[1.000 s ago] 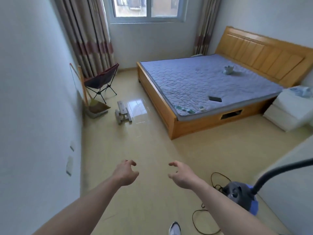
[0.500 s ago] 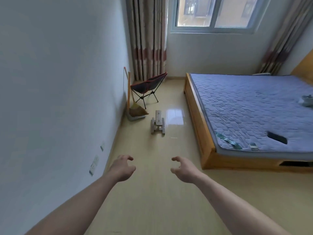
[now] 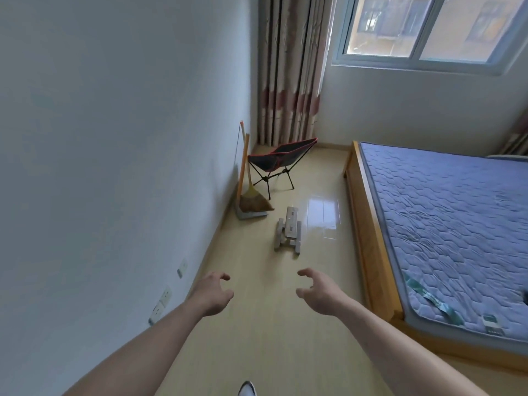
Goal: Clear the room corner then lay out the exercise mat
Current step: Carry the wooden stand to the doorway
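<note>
The corner-clearing step was judged barely begun: left hand (image 3: 213, 292) and right hand (image 3: 320, 291) were held out empty, grip loose, stool (image 3: 289, 230) and folding chair (image 3: 278, 161) yet to be removed

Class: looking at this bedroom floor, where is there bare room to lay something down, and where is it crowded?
Bare floor runs between the left wall and the bed, up to the small wooden stool. The corner is crowded: broom, dustpan and folding chair.
</note>
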Available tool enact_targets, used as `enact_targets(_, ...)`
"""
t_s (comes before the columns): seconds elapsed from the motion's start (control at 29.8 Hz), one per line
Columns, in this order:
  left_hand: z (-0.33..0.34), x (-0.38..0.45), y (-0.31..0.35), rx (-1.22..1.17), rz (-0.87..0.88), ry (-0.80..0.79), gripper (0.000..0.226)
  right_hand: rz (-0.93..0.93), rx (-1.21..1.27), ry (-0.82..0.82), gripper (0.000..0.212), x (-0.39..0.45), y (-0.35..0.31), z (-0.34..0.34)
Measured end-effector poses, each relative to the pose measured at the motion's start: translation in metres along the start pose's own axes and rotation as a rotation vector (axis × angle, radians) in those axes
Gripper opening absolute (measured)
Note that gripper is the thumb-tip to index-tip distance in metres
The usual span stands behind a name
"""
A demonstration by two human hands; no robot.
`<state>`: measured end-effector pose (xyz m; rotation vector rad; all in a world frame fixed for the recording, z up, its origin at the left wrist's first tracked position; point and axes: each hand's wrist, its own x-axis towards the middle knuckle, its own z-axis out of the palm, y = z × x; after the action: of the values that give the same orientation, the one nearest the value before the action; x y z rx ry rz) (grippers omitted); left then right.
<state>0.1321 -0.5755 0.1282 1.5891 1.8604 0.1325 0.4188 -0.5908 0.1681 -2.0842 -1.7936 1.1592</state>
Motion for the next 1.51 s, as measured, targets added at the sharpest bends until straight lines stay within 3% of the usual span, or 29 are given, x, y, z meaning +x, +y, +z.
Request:
enact_targets(0.47,-0.059,0.212,0.115,0.086,0.091,-0.072,0.052,0.085,0.040,0.069,0.056,0.183,-0.014,-0.102)
enact_targets(0.97,-0.073,0.416,0.231,0.025,-0.073,0.005,0.047,0.033,0.021,-0.020,0.055,0.426,0.010,-0.252)
enact_targets(1.31,-0.082,0.510,0.255,-0.017,-0.163,-0.022,0.047,0.015,-0.020,-0.120,0.055,0.544,-0.005,-0.294)
enact_targets(1.51,-0.092,0.621,0.254,-0.044,-0.201,-0.068,0.046,0.073,-0.073,-0.155,0.056,0.651,-0.015,-0.310)
